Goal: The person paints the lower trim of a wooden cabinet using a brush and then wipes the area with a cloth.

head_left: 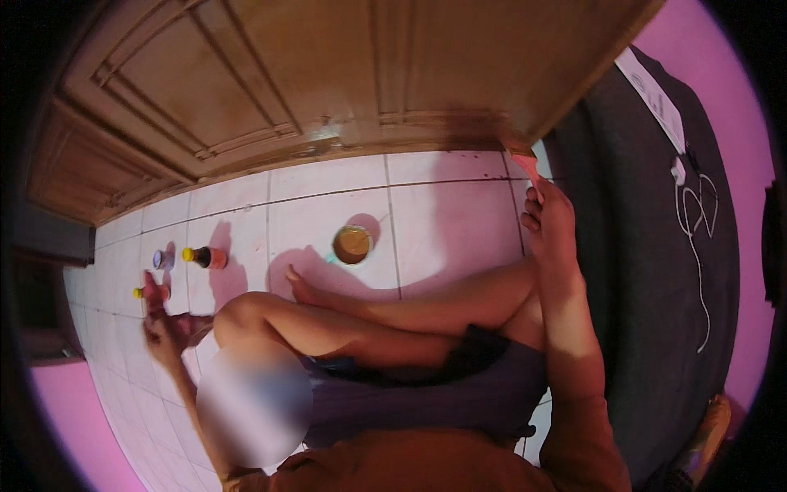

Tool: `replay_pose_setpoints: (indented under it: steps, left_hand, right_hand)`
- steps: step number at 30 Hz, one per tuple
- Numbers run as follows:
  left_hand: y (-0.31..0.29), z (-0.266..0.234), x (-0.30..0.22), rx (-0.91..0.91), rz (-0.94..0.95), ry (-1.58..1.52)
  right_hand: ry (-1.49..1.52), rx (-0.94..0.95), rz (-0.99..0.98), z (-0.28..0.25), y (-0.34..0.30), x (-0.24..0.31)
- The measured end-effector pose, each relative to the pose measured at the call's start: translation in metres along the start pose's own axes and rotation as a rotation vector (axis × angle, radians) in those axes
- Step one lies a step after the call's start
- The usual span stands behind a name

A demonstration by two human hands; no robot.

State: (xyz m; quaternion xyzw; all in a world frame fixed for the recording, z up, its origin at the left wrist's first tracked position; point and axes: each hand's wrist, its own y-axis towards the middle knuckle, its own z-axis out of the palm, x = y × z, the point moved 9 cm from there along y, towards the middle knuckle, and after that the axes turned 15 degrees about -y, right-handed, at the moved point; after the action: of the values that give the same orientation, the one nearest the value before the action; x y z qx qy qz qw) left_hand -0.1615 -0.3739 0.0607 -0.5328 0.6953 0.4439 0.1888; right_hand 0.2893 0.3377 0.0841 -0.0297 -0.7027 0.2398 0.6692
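Note:
My right hand (551, 215) is closed around the pink-red handle of a paintbrush (525, 160). The bristles meet the lower right edge of a brown wooden panelled door (328, 66). On the white tiles in front of my crossed legs stands a cup (352, 245) of brown liquid, a pale green handle at its side. Out at the left, my left hand (166, 334) has curled fingers, with a narrow reddish shape rising from them that I cannot make out. Just beyond it is a bottle (164, 293) with a yellow cap, partly covered by that shape.
A second yellow-capped bottle (209, 257), with dark contents, and a small bluish container (159, 260) stand on the tiled floor (328, 205). Along the right runs a dark grey padded surface (648, 287) with a white cable (697, 246) and a white sheet (656, 98). Pink walls border both sides.

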Motion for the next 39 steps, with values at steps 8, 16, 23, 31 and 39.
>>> replay_pose_setpoints:
  steps: [8, 16, 23, 31, 39]
  left_hand:
    - [-0.072, 0.151, -0.391, 0.488, 0.215, -0.325]
    - [-0.242, 0.413, -0.478, 0.821, 0.517, -0.229]
    - [-0.270, 0.552, -0.457, 0.781, 0.504, 0.009]
    - [-0.326, 0.610, -0.470, 0.897, 0.808, -0.106]
    - [-0.370, 0.634, -0.520, 0.932, 0.930, -0.277]
  right_hand:
    - [0.134, -0.063, -0.006, -0.039, 0.015, 0.004]
    - [0.287, -0.055, -0.097, -0.064, 0.021, 0.012]
    - [0.296, -0.067, -0.054, -0.067, 0.027, 0.011]
    - [0.315, -0.120, 0.020, -0.071, 0.038, 0.008]
    - [0.314, -0.114, 0.026, -0.066, 0.035, 0.006]
